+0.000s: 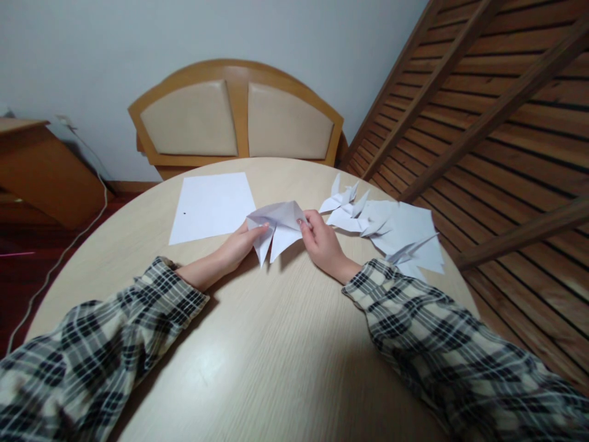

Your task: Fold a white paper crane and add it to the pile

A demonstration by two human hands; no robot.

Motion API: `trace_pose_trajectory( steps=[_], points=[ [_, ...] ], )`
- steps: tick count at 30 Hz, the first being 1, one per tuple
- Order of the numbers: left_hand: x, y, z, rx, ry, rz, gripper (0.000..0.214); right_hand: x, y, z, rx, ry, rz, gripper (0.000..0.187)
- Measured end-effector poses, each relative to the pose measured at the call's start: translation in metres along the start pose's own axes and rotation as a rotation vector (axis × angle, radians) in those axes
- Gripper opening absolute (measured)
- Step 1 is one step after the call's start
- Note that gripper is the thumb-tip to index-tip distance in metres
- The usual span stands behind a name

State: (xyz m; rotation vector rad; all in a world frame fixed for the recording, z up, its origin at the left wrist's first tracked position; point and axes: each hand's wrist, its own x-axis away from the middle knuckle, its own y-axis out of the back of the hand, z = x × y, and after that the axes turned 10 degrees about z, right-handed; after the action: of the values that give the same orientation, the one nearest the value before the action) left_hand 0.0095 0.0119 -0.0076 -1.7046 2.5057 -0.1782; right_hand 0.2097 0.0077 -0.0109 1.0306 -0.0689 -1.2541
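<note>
A partly folded white paper piece [277, 227] with two pointed flaps hanging down is held just above the round wooden table [257, 344]. My left hand [239, 245] pinches its left edge with closed fingers. My right hand [322, 240] pinches its right edge, fingers closed too. Both forearms in plaid sleeves rest on the tabletop.
A flat white sheet [212, 205] lies at the back left of the table. Several folded paper cranes [350, 209] and loose sheets [409, 236] lie to the right, near the rim. A wooden chair [237, 116] stands behind the table; a slatted wooden wall [497, 123] is at right.
</note>
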Motion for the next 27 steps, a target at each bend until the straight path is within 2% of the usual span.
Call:
trace_pose_trajectory(
  steps=[6, 10, 13, 17, 23, 27],
  points=[
    [0.001, 0.004, 0.004, -0.189, -0.069, 0.029, 0.034, -0.002, -0.003, -0.002, -0.113, -0.086, -0.020, 0.013],
    [0.002, 0.004, 0.001, -0.302, -0.054, 0.024, 0.030, -0.004, -0.007, -0.011, -0.237, -0.144, 0.012, 0.015],
    [0.001, 0.004, 0.001, -0.278, 0.008, 0.040, 0.027, -0.004, -0.009, -0.014, -0.275, -0.150, 0.017, 0.017],
    [0.001, 0.002, 0.000, -0.244, 0.033, 0.007, 0.022, -0.004, -0.007, -0.012, -0.217, -0.080, 0.002, 0.017],
    [0.000, -0.002, -0.008, -0.147, 0.134, -0.018, 0.009, -0.002, -0.005, -0.010, -0.159, -0.031, 0.086, 0.020],
    [-0.001, -0.001, -0.009, -0.107, 0.190, -0.009, 0.013, -0.002, -0.005, -0.009, -0.187, -0.001, 0.124, 0.024]
  ],
)
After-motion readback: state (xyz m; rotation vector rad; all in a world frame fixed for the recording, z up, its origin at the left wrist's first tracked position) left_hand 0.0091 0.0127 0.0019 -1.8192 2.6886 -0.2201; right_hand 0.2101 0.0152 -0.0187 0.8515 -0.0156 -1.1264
